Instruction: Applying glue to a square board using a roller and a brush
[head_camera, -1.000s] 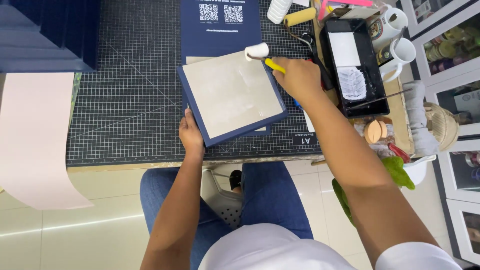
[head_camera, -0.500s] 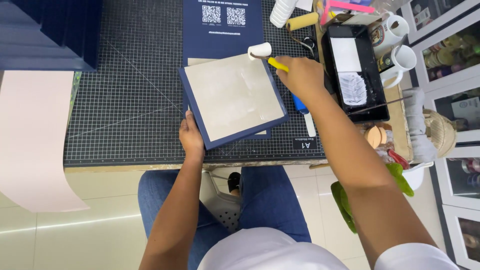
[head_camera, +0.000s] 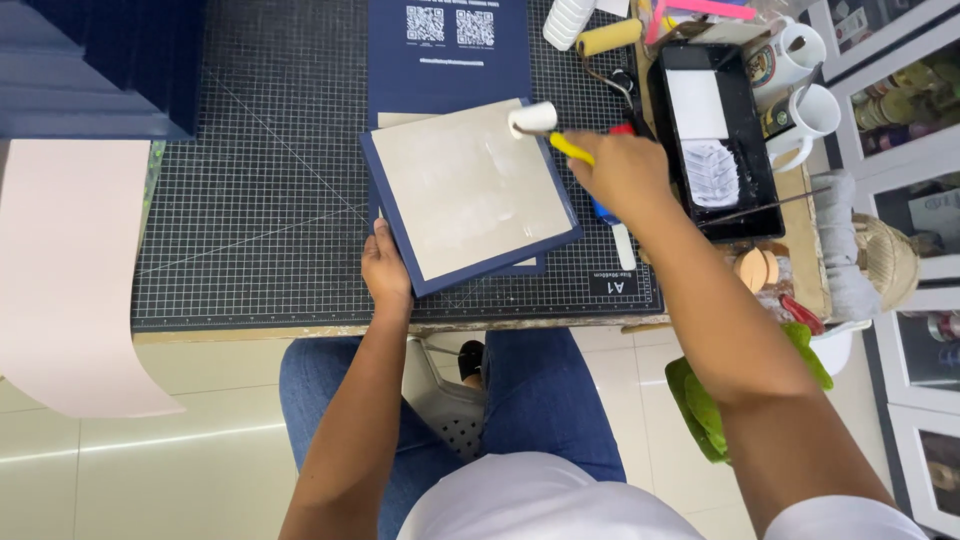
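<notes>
A navy blue board with a beige inner panel (head_camera: 468, 190) lies tilted on the black grid cutting mat (head_camera: 260, 200). My left hand (head_camera: 385, 268) presses on its near left corner. My right hand (head_camera: 622, 172) grips the yellow handle of a small white roller (head_camera: 533, 119), whose head rests on the panel's far right corner. Wet streaks shine on the beige panel.
A black tray (head_camera: 712, 140) with white glue stands right of the board. Two white mugs (head_camera: 800, 80) sit beyond it. A navy printed sheet (head_camera: 448, 45) lies at the back, stacked navy boards (head_camera: 95, 65) at far left, pale pink paper (head_camera: 65, 270) hanging off the table.
The roller head has stayed near the panel's far right corner, shifting slightly. My left hand keeps pressing the same corner of the board.
</notes>
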